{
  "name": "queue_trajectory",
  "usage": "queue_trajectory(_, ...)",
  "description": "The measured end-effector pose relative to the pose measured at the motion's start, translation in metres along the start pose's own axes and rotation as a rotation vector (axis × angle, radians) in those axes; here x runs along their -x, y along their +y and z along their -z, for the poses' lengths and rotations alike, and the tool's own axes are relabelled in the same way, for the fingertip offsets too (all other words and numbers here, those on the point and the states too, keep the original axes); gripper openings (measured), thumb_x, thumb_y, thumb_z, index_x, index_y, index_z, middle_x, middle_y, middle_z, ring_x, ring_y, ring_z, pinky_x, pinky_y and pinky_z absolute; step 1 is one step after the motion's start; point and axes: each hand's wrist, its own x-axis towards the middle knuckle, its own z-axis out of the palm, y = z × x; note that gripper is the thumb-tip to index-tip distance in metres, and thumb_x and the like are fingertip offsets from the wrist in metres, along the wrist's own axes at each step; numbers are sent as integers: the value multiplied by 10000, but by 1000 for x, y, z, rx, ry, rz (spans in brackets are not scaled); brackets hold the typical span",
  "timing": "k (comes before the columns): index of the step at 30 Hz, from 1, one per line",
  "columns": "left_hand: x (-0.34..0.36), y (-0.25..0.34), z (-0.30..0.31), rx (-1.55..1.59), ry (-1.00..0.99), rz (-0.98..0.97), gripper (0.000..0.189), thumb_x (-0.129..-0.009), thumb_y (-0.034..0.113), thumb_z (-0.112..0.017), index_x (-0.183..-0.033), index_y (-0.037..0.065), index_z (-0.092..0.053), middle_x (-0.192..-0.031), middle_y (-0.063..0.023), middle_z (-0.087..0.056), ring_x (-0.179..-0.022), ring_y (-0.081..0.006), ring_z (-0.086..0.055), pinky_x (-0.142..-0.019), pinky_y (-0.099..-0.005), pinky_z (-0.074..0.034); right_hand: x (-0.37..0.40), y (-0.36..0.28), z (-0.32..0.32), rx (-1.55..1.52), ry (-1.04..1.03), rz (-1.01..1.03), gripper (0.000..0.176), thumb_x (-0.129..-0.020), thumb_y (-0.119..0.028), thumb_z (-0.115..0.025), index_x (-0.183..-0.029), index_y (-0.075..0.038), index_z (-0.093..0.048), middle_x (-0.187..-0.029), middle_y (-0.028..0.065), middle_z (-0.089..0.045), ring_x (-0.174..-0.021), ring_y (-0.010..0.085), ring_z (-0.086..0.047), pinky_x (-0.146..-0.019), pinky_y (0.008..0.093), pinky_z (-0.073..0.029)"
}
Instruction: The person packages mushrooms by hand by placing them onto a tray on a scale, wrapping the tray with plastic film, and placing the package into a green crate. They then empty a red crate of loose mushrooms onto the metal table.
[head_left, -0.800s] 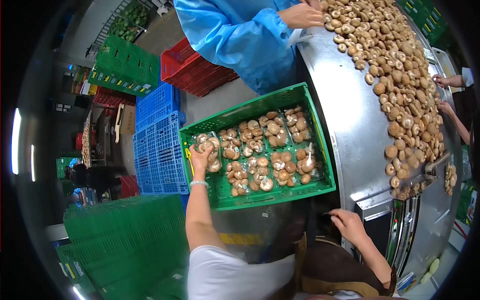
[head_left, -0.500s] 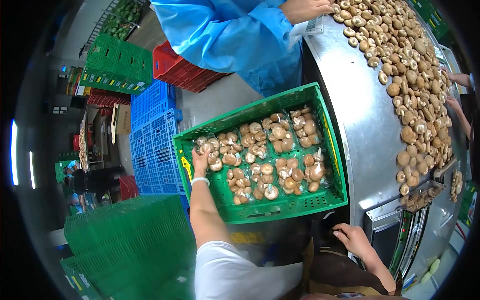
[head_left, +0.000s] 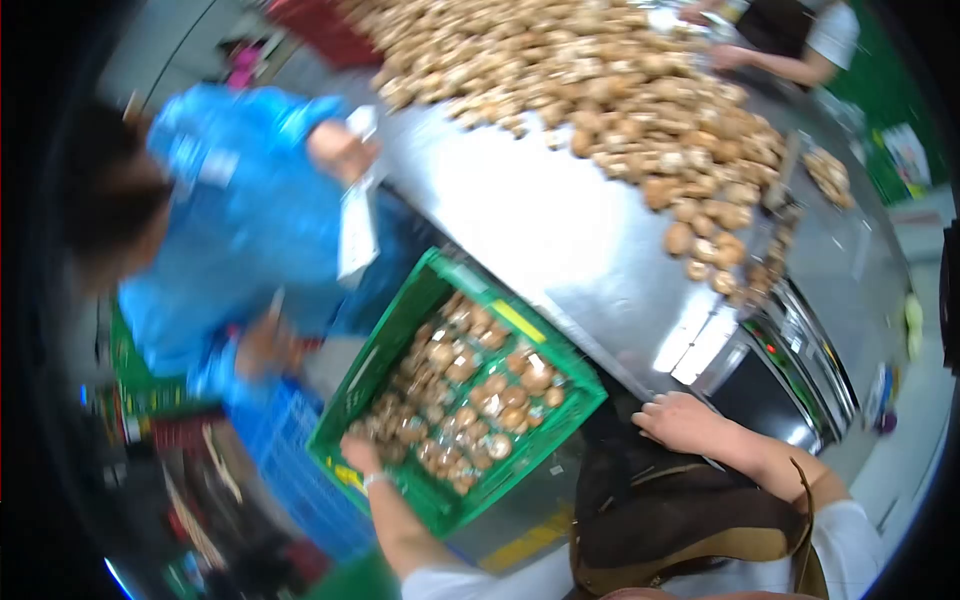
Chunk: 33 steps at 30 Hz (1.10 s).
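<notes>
Wrapped packs of brown mushrooms (head_left: 462,362) lie in rows inside a green crate (head_left: 535,325), which is tilted in view beside the metal table. My left hand (head_left: 362,453) reaches over the crate's left wall and touches the mushroom pack in that corner; blur hides whether its fingers grip it. My right hand (head_left: 682,422) rests at the near edge of the metal table (head_left: 560,240), fingers curled, with nothing visible in it.
A heap of loose mushrooms (head_left: 600,90) covers the table's far side. A wrapping machine (head_left: 770,385) stands at the right. A co-worker in a blue gown (head_left: 240,220) stands at the left, near blue pallets (head_left: 300,450). Another person's arm (head_left: 770,62) shows at the top right.
The view has swung right and turned, so the crate appears lower and more tilted. The co-worker's head and both hands now show. My right hand has come up to the table edge.
</notes>
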Motion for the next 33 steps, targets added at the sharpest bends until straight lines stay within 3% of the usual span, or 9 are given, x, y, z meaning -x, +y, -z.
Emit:
queue_trajectory(1, -9, 19, 18, 39, 102, -10, 265, -927, 322, -612, -830, 82, -671, -836, -152, -683, -676, -330, -667, -632, -415, -548, 11, 3, 2, -16, 20, -8, 152, -882, -246, -615, -881, -94, -600, -813, 71, -627, -841, 262, -650, -726, 400, -515)
queue_trajectory(3, -24, 76, 87, -20, -245, -637, 297, -930, 318, -642, -907, 24, -676, -819, -110, -683, -620, -239, -641, -603, -371, -529, 34, 12, 5, -27, 77, -58, 152, -882, -244, -617, -866, -96, -589, -819, 69, -626, -838, 263, -650, -737, 398, -519)
queue_trajectory(5, -8, 188, 217, 961, -933, -238, 276, -952, 243, -636, -1007, -25, -670, -811, -56, -647, -674, -148, -593, -627, -322, -494, 57, 22, 11, -85, 162, -78, 169, -895, -245, -622, -845, -93, -571, -812, 65, -615, -837, 267, -644, -739, 408, -515)
queue_trajectory(7, 24, 293, 304, 1403, -1110, -469, 249, -970, 163, -607, -1115, -35, -652, -837, -30, -607, -755, -114, -544, -692, -287, -468, 92, 35, 36, -175, 255, -126, 158, -898, -243, -634, -893, -89, -599, -864, 76, -632, -871, 275, -644, -772, 406, -518)
queue_trajectory(16, 108, 774, 488, 1533, -1092, -1161, 504, -1030, 284, -544, -1431, -7, -447, -1319, -101, -579, -1086, -165, -583, -929, -296, -469, 275, 238, 95, -713, 1358, -760, 270, -950, -167, -608, -1171, -13, -605, -1096, 97, -657, -1023, 204, -616, -890, 347, -487)
queue_trajectory(22, 171, 1011, 510, 1271, -911, -1294, 675, -996, 441, -559, -1445, -39, -409, -1296, -191, -602, -1165, -276, -596, -1007, -337, -447, 318, 424, 113, -997, 1518, -996, 615, -944, -411, -626, -1385, -13, -470, -1329, 204, -556, -1209, 272, -555, -985, 377, -445)
queue_trajectory(26, 180, 1106, 481, 892, -457, -1396, 717, -986, 499, -511, -1409, -75, -434, -1208, -284, -623, -1143, -390, -602, -1020, -416, -440, 296, 526, 107, -989, 1504, -1010, 752, -899, -487, -665, -1431, -10, -430, -1391, 253, -504, -1296, 360, -492, -1073, 437, -391)
queue_trajectory(30, 204, 1104, 507, 904, -764, -1343, 654, -961, 408, -595, -1400, -53, -442, -1207, -281, -610, -1121, -376, -604, -973, -428, -463, 270, 558, 107, -753, 1475, -1064, 734, -879, -455, -688, -1431, -39, -440, -1414, 236, -465, -1329, 388, -434, -1112, 444, -363)
queue_trajectory(33, 219, 1088, 490, 981, -450, -1403, 610, -952, 333, -624, -1402, -34, -439, -1243, -275, -574, -1103, -353, -598, -923, -421, -480, 277, 538, 103, -642, 1467, -1058, 697, -877, -405, -695, -1427, -57, -447, -1421, 194, -453, -1350, 377, -400, -1119, 432, -355)
